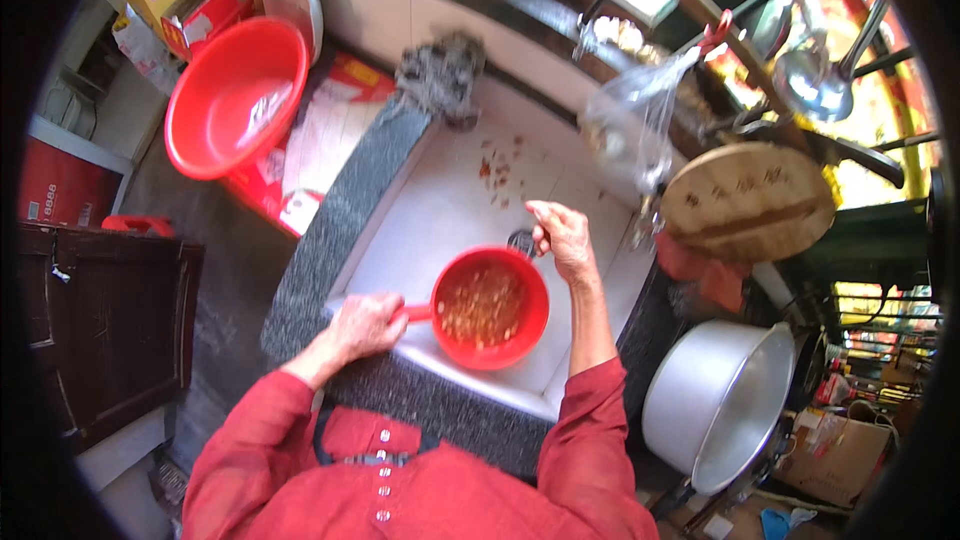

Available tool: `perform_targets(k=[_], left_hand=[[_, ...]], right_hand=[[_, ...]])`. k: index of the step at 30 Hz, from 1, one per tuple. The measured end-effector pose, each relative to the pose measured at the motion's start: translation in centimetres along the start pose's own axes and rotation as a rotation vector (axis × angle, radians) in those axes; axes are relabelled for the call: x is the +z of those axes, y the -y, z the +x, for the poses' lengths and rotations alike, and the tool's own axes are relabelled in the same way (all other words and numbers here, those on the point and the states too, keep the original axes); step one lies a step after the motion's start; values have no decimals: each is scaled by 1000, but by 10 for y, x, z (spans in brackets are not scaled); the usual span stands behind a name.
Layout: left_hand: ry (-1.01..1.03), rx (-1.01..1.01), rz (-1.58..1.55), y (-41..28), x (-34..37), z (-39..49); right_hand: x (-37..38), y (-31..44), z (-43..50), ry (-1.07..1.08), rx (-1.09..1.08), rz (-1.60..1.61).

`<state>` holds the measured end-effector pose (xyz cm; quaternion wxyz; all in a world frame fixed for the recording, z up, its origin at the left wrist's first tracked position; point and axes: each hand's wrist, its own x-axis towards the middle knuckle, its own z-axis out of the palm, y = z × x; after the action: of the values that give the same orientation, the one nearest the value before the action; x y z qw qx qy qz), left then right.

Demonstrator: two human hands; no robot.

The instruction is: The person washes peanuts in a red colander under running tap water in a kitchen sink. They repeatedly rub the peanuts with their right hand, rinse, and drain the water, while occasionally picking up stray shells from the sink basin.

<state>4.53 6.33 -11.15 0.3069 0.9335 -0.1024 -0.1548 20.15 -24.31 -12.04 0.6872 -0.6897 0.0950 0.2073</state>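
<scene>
My left hand (366, 324) grips the short handle of a red plastic water scoop (541, 315), held over the near part of a white-tiled sink (420, 232). Reddish-brown water with many small pale and brown bits, perhaps beans or nuts, fills the scoop's bowl (484, 304). My right hand (561, 236) hovers just beyond the scoop's rim, its fingers partly curled and nothing visible in them. Beside those fingers is a dark round drain cover (521, 241), partly hidden. Small reddish-brown scraps (499, 171) lie scattered on the sink floor farther back.
A grey cloth (442, 75) hangs over the sink's back left corner. Left of it stands a large red basin (236, 101). To the right are a hanging plastic bag (630, 120), a round wooden lid (750, 201) and a big aluminium pot (712, 397). Dark stone edging (442, 397) borders the sink.
</scene>
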Motion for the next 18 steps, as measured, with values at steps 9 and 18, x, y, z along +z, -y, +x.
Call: perform_targets(k=[9,18], left_hand=[[-85,171,-70,4,1,-9],[5,235,25,0,-3,-10]], right_hand=[[43,-90,-58,-76,-344,-859],[64,-122,-54,-19,-19,-1350]])
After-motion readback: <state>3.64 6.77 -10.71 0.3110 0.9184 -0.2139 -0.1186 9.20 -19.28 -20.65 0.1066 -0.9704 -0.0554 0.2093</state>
